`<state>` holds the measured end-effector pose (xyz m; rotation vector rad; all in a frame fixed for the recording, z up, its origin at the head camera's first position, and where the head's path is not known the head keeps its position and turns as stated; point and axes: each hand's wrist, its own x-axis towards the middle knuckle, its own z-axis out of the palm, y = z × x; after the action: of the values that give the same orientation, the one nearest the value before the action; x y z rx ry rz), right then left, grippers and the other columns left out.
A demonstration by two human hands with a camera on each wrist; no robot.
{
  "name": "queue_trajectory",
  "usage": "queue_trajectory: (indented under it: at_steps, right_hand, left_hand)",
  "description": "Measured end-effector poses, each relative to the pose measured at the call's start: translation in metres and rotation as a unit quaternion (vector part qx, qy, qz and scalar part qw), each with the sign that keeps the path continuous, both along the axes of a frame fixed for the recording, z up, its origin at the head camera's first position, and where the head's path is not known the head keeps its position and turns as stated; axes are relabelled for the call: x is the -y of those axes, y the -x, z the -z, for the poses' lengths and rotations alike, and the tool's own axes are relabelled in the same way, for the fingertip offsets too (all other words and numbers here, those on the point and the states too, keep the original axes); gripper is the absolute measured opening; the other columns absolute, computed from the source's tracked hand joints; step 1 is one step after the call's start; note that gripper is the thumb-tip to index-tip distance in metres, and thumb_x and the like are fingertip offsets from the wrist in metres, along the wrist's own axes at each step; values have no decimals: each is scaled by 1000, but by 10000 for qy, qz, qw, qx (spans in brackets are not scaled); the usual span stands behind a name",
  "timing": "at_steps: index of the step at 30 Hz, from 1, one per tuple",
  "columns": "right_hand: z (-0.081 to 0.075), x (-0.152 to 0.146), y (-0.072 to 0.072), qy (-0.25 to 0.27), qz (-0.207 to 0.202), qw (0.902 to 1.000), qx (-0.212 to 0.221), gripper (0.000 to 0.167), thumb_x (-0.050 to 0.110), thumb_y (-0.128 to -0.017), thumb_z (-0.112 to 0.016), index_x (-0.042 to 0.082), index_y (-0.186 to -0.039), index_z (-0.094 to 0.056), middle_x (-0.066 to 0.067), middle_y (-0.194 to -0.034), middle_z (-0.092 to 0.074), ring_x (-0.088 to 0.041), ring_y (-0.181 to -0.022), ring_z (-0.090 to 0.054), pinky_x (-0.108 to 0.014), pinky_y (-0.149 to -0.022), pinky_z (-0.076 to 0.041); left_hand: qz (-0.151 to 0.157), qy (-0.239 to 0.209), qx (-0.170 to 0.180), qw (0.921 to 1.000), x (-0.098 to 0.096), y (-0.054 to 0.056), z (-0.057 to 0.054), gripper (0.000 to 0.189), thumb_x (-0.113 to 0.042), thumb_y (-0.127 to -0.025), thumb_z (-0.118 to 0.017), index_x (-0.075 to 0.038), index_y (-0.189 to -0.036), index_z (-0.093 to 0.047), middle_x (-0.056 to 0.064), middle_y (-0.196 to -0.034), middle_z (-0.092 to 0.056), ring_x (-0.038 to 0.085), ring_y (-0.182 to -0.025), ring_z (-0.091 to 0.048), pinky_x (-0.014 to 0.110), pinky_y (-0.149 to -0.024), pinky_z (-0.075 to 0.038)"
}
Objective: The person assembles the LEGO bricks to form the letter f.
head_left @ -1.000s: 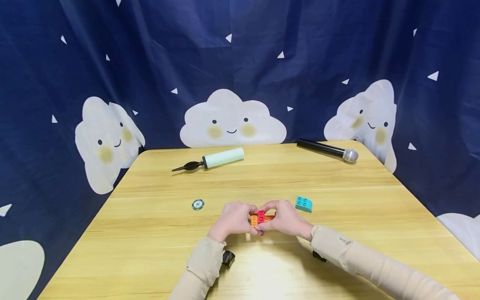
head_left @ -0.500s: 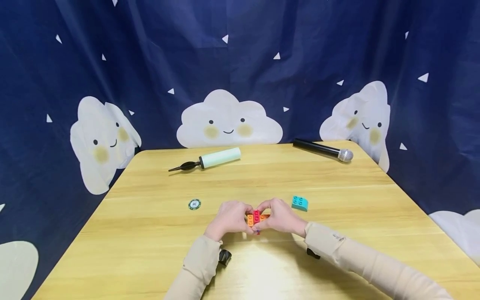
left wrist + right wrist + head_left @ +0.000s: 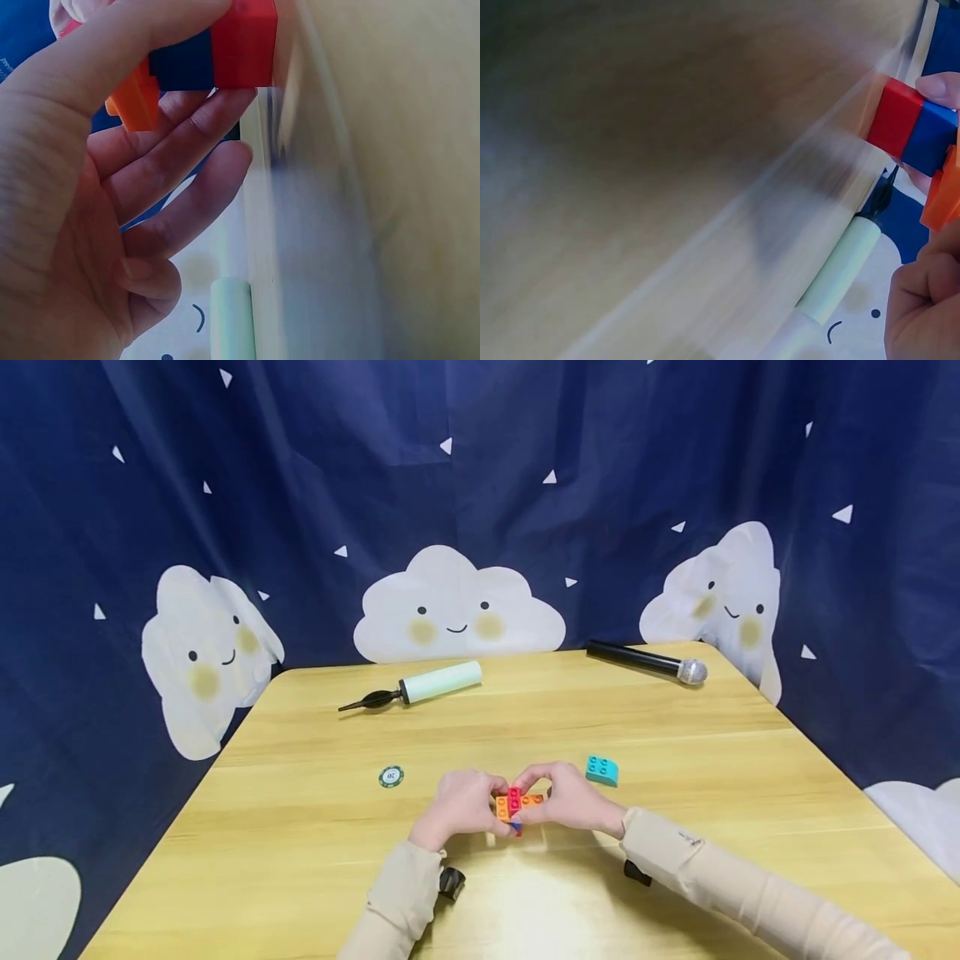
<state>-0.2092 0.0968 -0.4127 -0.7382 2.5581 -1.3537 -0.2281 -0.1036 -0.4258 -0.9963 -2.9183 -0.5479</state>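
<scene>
Over the wooden table (image 3: pixel 262 860), left fingers (image 3: pixel 180 146) and right fingers (image 3: pixel 536 771) pinch the brick stack (image 3: pixel 514 799) (red-topped) between them

A navy curtain (image 3: pixel 502 510) bears smiling clouds (image 3: pixel 459 610); small white triangles (image 3: pixel 550 477) dot it. The wood-grain table (image 3: pixel 480 735) before it catches bright glare (image 3: pixel 534 906).

Table (image 3: pixel 285 852): pump (image 3: pixel 442 682), microphone (image 3: pixel 637 660), chip (image 3: pixel 391 777), teal brick (image 3: pixel 602 772)

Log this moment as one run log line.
left hand: pinches brick stack | right hand: holds brick stack | visible colours: red, orange, blue | turquoise brick: on table, unheld | round chip: on table
</scene>
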Motion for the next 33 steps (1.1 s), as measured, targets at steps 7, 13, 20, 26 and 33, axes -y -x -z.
queue_trajectory:
  at_steps: [7,13,20,26,33]
  right_hand:
    - [-4,0,1,-25,111,9998,-140,26,23,-72,-82,14,-94,-70,1,-91,-70,-4,-42,-31,-18,-39,-28]
    - [-4,3,0,-135,165,9993,-310,26,22,-72,-83,14,-93,-69,-2,-97,-70,-3,-42,-31,-17,-41,-29]
    - [-8,5,-8,-1120,249,9889,-947,37,31,-66,-87,15,-95,-70,6,-89,-70,-6,-65,-51,-21,-59,-37]
    - [-6,1,-8,-1228,181,9882,-892,33,32,-64,-87,17,-90,-71,6,-89,-71,-13,-84,-61,-31,-72,-45]
    - [-9,0,-7,-1217,184,9879,-943,35,33,-65,-87,16,-93,-72,6,-88,-71,-14,-86,-63,-32,-73,-47]
  left_hand:
    - [24,-33,-70,10000,0,2,-7,36,-54,-59,-82,-28,-75,-63,-20,-57,-48,0,-51,-38,21,-49,-32]
    - [61,-89,-92,9999,1,0,-11,34,-51,-59,-83,-27,-75,-64,-19,-56,-48,0,-52,-38,20,-49,-31]
    - [93,12,-139,9999,0,-6,2,37,-53,-58,-83,-26,-77,-66,-21,-58,-49,-1,-53,-39,19,-49,-32]
    - [-65,-60,5,10000,3,-7,-1,44,-55,-56,-84,-26,-86,-70,-19,-73,-63,-1,-59,-43,20,-56,-34]
    - [-238,-343,62,9991,14,-6,-15,39,-52,-58,-85,-30,-87,-70,-21,-83,-68,-2,-62,-46,23,-61,-34]
